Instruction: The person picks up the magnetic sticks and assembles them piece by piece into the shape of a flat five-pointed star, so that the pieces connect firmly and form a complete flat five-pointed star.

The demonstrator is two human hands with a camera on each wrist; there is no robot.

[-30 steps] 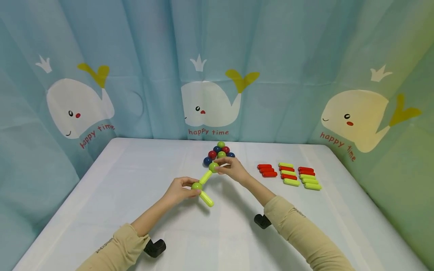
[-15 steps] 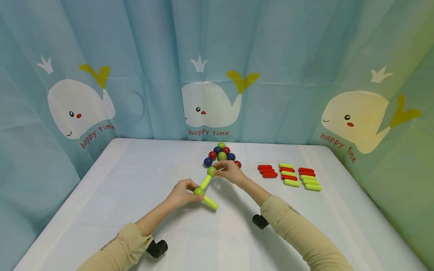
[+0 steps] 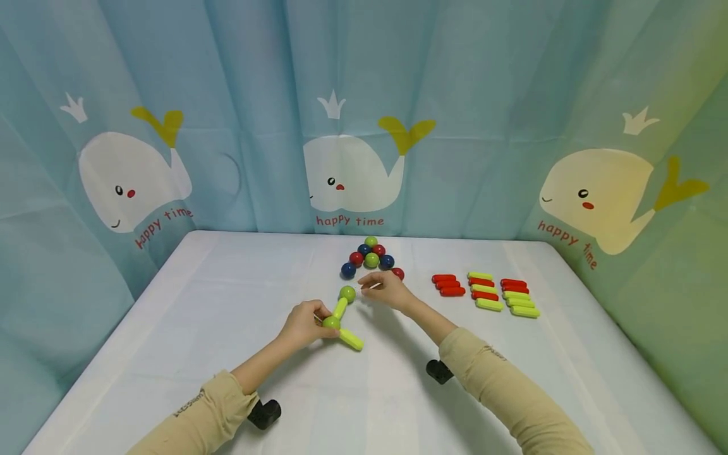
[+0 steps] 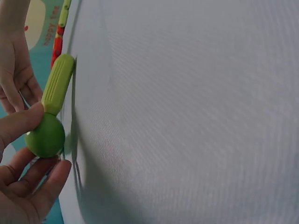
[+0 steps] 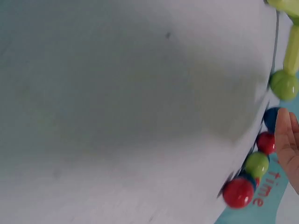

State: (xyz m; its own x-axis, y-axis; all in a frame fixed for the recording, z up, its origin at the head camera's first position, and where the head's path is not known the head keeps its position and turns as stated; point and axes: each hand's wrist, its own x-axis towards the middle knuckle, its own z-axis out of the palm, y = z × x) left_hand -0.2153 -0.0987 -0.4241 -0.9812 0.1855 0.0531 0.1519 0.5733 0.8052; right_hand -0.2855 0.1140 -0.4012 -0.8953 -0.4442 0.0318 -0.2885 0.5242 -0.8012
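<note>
My left hand (image 3: 301, 325) pinches a green ball (image 4: 46, 136) between thumb and fingers, just over the white table. From that ball a yellow-green rod (image 4: 59, 84) sticks out toward the near right, its other end free. A second yellow-green rod (image 3: 339, 308) runs away from it to another green ball (image 3: 347, 293) at the far end. Just right of this far ball, and apart from it, is my right hand (image 3: 389, 291). Its fingers are loosely bent with nothing between them. In the right wrist view only part of that hand shows.
Behind the hands, a triangle of blue, red and green balls (image 3: 371, 260) lies on the table (image 3: 227, 278). To the right are three groups of red and yellow-green rods (image 3: 485, 290). A light blue whale-print curtain (image 3: 256, 158) surrounds the table's back and sides.
My right hand has let go of the far green ball and now stands right of it. The joined rods and balls have swung, the far ball coming nearer and left. The left hand keeps its grip.
</note>
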